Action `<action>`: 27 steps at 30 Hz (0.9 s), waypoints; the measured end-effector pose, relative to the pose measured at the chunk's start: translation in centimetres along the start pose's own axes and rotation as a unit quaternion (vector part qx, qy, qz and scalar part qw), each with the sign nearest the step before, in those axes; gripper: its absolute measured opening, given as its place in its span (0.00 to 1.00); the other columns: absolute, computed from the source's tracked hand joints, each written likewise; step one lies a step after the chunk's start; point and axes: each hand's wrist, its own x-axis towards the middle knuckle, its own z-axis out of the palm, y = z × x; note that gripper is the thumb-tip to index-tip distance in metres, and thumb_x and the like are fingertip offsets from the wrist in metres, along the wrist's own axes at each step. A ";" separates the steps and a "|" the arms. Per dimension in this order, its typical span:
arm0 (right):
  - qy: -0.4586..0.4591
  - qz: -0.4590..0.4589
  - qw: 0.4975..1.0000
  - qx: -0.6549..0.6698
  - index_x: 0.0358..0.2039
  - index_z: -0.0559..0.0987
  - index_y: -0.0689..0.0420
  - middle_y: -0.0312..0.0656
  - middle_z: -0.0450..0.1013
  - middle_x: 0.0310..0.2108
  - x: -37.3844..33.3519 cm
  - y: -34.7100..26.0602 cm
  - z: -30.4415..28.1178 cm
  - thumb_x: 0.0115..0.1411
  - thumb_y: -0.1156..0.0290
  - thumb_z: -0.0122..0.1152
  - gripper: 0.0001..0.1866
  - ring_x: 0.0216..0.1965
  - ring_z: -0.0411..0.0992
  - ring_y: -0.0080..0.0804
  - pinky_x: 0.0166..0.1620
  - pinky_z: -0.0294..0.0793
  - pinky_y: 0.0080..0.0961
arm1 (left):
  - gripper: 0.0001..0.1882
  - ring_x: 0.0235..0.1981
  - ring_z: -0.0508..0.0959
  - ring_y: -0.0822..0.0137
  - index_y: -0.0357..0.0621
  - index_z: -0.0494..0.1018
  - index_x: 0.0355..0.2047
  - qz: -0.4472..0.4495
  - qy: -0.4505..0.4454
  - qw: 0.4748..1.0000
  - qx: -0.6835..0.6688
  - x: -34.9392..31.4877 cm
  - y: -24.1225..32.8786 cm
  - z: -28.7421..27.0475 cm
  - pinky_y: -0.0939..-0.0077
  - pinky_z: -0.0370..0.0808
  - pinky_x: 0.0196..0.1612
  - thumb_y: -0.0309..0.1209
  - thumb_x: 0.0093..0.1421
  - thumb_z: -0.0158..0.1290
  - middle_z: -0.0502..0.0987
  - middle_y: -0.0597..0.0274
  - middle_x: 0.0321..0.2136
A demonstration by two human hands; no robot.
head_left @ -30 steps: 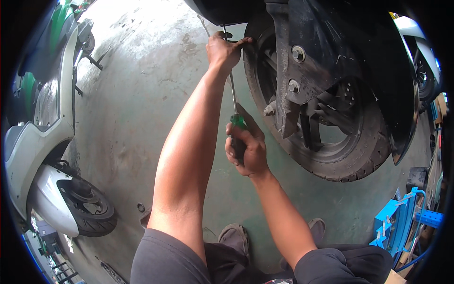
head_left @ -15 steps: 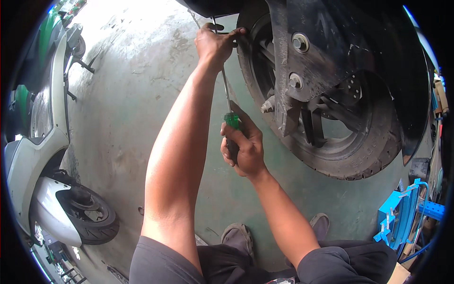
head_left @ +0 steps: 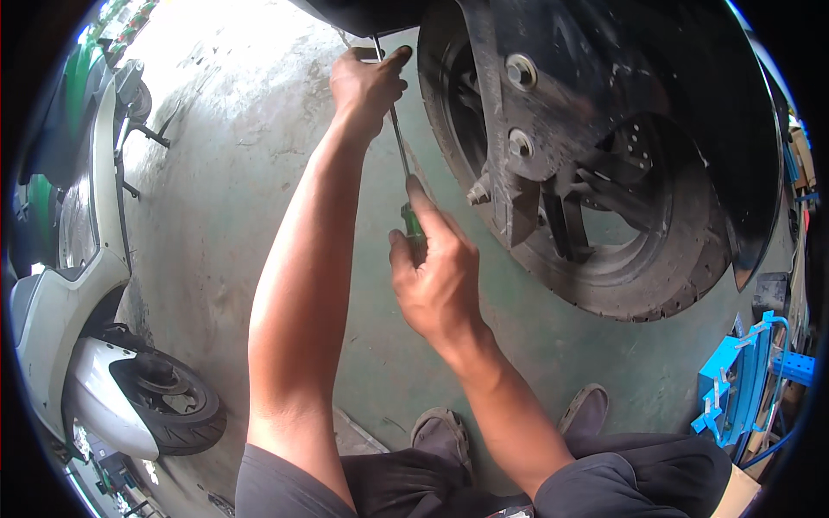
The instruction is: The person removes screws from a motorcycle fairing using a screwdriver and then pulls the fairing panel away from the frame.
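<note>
A long-shafted screwdriver (head_left: 410,221) with a green handle slants up to the underside of a black motorbike body panel (head_left: 380,13) at the top. My right hand (head_left: 442,272) is closed round the handle, its index finger lying along the front of it. Farther up, my left hand (head_left: 367,85) has its fingers curled at the shaft close to the panel, its thumb sticking out to the right. The screwdriver's tip is hidden under the panel. Just right of both hands stands the motorbike's wheel (head_left: 622,289), with a bolted dark bracket (head_left: 505,147) in front of it.
On the left stands another motorbike with a white fender (head_left: 95,388) and its own wheel (head_left: 186,427). A blue metal toolbox (head_left: 734,380) is at the lower right. My shoes (head_left: 440,432) rest on the greenish concrete floor (head_left: 216,259).
The right hand has turned on the handle, its index finger now reaching forward and its back facing up. My left hand stays by the shaft's upper end. The whole view has shifted slightly.
</note>
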 end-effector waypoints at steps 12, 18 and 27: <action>0.116 0.015 0.990 -0.083 0.46 0.75 0.63 0.46 0.70 0.38 -2.4 -2.1 0.1 0.53 0.75 0.62 0.19 0.23 0.70 0.34 0.26 0.69 0.29 | 0.14 0.19 0.77 0.71 0.30 0.78 0.32 -0.038 0.084 0.993 -0.069 -1.4 0.8 0.4 0.79 0.72 0.21 0.34 0.60 0.60 0.79 0.58 0.19; 0.104 0.341 0.788 0.502 0.59 0.62 0.64 0.42 0.70 0.38 -2.4 -4.8 -0.7 0.59 0.69 0.55 0.28 0.26 0.69 0.25 0.21 0.65 0.20 | 0.16 0.18 0.79 0.70 0.32 0.78 0.32 -0.016 0.101 0.992 0.070 -2.1 1.4 -1.3 0.77 0.74 0.22 0.36 0.57 0.64 0.80 0.57 0.20; 0.096 0.177 0.937 0.284 0.49 0.70 0.58 0.43 0.68 0.35 -3.5 -3.3 1.3 0.53 0.73 0.61 0.21 0.30 0.69 0.35 0.27 0.69 0.32 | 0.16 0.23 0.82 0.55 0.29 0.78 0.30 0.127 0.121 0.961 0.212 -1.3 -0.7 -1.7 0.67 0.80 0.39 0.33 0.51 0.63 0.81 0.46 0.21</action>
